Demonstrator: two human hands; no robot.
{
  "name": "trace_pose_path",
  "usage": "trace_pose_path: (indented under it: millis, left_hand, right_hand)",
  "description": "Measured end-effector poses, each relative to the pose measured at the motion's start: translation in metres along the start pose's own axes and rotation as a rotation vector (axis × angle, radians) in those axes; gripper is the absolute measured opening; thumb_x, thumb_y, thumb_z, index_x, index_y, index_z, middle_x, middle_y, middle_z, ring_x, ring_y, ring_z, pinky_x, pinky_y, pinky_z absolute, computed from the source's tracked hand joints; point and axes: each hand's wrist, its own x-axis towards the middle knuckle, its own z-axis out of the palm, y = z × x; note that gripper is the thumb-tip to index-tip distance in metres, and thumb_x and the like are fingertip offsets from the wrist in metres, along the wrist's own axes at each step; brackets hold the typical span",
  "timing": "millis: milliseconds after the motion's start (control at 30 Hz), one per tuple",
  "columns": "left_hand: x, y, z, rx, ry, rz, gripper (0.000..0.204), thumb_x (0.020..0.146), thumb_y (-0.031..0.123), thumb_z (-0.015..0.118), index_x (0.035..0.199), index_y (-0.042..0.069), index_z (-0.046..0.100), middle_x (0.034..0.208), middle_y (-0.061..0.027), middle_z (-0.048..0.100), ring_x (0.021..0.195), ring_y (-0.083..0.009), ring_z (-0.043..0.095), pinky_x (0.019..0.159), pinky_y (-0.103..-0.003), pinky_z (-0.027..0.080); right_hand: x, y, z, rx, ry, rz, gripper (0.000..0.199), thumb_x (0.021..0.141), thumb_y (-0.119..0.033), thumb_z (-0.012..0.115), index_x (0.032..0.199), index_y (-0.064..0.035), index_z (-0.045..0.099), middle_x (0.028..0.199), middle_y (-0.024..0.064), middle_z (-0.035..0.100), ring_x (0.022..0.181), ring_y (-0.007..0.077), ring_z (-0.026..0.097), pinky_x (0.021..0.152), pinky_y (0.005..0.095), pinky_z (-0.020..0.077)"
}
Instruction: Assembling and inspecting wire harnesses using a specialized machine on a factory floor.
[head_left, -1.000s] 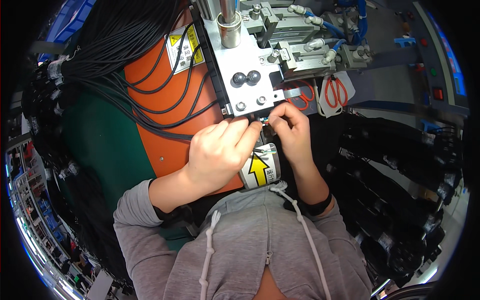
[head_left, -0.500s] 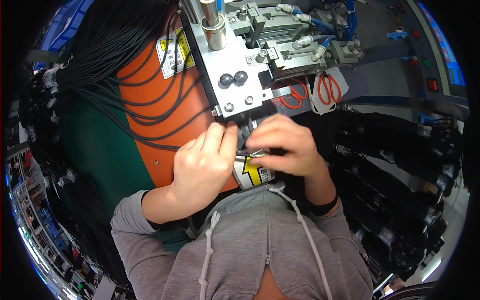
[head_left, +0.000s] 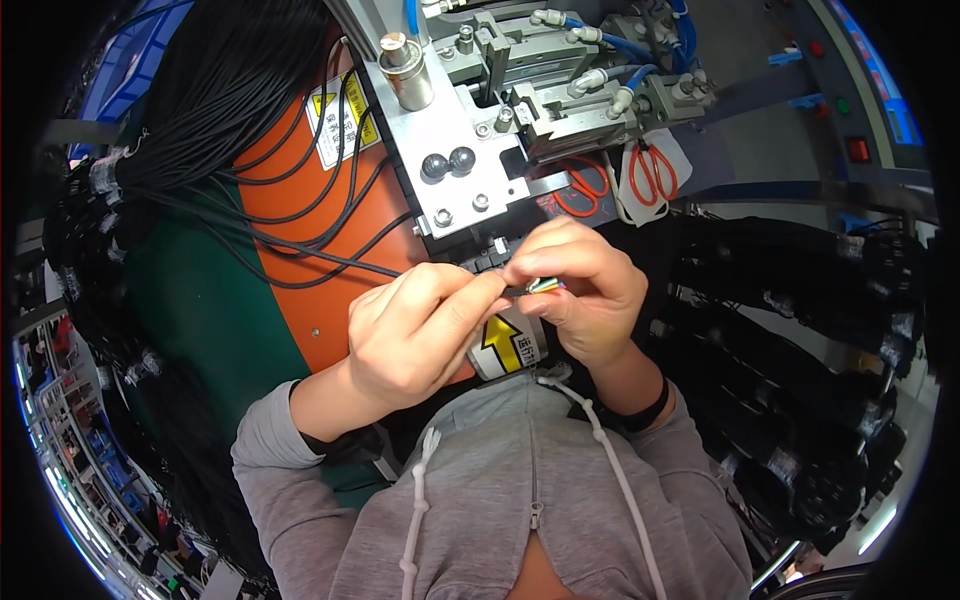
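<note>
A black cable (head_left: 375,268) runs from the bundle at the left into my left hand (head_left: 420,325), whose fingers are closed on it close to its end. Short coloured inner wires (head_left: 546,285) stick out of that end. My right hand (head_left: 585,290) pinches around the wires, thumb below and fingers above, touching the left fingertips. Both hands are just in front of a metal machine head (head_left: 455,165) with two black ball knobs (head_left: 447,164). Fingers hide the exact point where the cable jacket stops.
Many black cables (head_left: 210,110) spread over an orange and green surface (head_left: 330,225) at the left. Red-handled scissors (head_left: 652,172) lie beyond my right hand. Pneumatic cylinders with blue hoses (head_left: 610,90) fill the far side. Tied black cable bundles (head_left: 800,270) hang at the right.
My right hand has closed in on the wires and now meets my left fingertips. The left hand has shifted slightly right with the cable, and the coloured wires show more clearly.
</note>
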Motion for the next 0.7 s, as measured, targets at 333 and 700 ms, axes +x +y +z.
trace_pose_path:
  millis: [333,700]
  left_hand:
    - [0.000,0.002,-0.002,0.033,-0.090,-0.048,0.016,0.070,0.003,0.073,0.083,0.000,0.066,0.072,-0.0044,0.054,0.052,-0.0159,0.051,0.043,-0.028,0.040]
    - [-0.001,-0.006,-0.004,0.153,-0.137,0.077,0.035,0.062,0.004,0.067,0.097,0.004,0.071,0.077,-0.0036,0.058,0.058,-0.0135,0.052,0.046,-0.025,0.039]
  right_hand:
    - [-0.002,0.000,0.002,0.066,0.118,0.272,0.012,0.071,-0.004,0.077,0.080,-0.0026,0.069,0.076,0.0060,0.064,0.072,0.0188,0.060,0.066,0.0277,0.0443]
    - [-0.003,-0.002,-0.031,0.140,-0.195,0.553,0.012,0.082,-0.003,0.069,0.083,-0.0011,0.058,0.082,0.0031,0.057,0.075,0.0088,0.053,0.067,0.0240,0.0421]
